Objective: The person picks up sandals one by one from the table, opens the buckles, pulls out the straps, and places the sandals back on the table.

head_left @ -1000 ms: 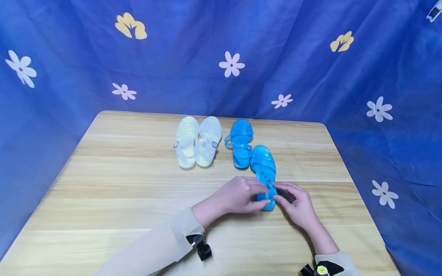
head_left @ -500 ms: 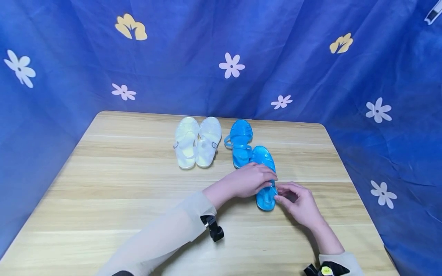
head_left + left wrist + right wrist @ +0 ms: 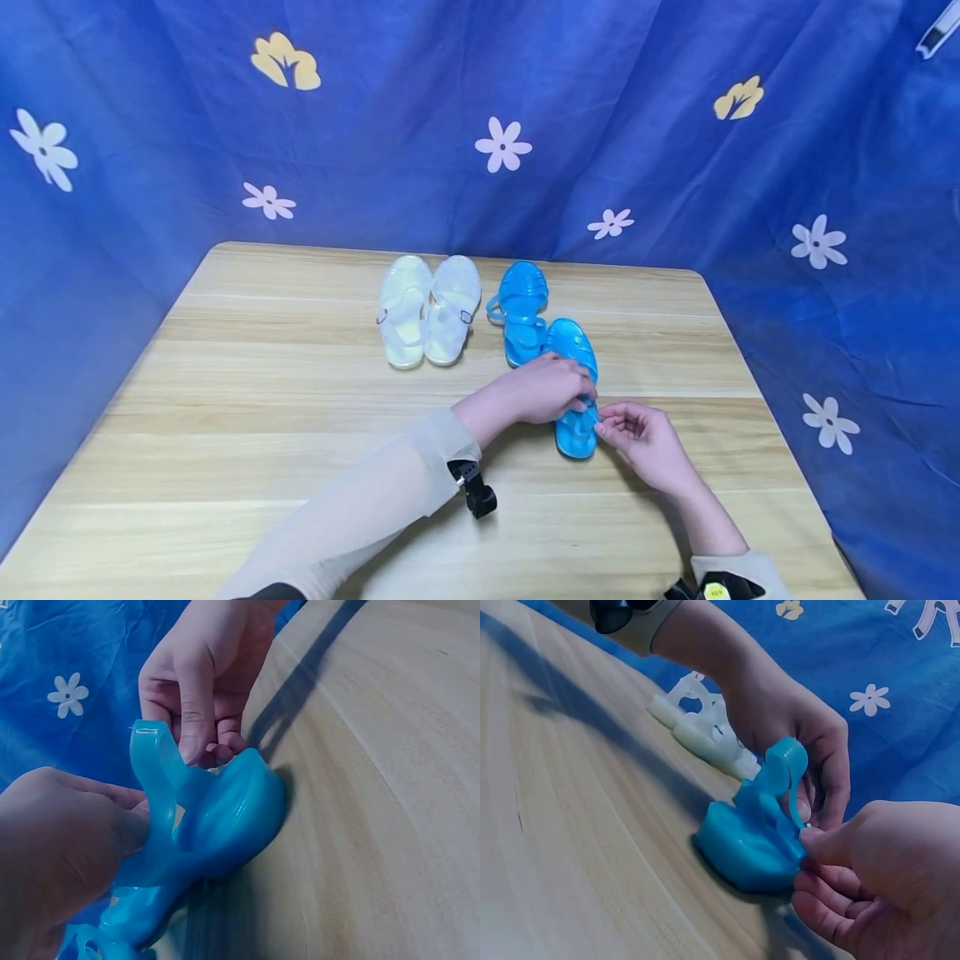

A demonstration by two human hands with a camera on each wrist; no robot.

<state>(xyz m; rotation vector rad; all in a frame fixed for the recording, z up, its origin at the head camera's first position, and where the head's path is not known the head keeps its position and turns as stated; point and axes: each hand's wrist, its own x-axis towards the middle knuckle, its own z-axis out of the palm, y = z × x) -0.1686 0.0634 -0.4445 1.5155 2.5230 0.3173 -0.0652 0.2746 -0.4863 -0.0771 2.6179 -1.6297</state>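
The nearer blue jelly sandal (image 3: pixel 576 433) lies sole down on the table, toe pointing away. My left hand (image 3: pixel 549 390) reaches over its middle from the left, fingers curled at the strap, hiding part of the sandal. On the other side, my right hand (image 3: pixel 645 442) pinches the thin ankle strap (image 3: pixel 797 802) between thumb and fingers. That strap loops up above the heel cup (image 3: pixel 251 802) in both wrist views. Against the nearer sandal's upper left stands the other blue sandal (image 3: pixel 522 308), its strap sticking out leftward.
A pair of whitish jelly sandals (image 3: pixel 405 312) stands side by side left of the blue ones, with small buckles. The wooden table (image 3: pixel 247 400) ends at the back against a blue curtain (image 3: pixel 390 125) with flower prints.
My left hand has moved forward and right from the heel to the sandal's middle. My right hand stays at the strap, fingers slightly more curled. The sandals have hardly moved.
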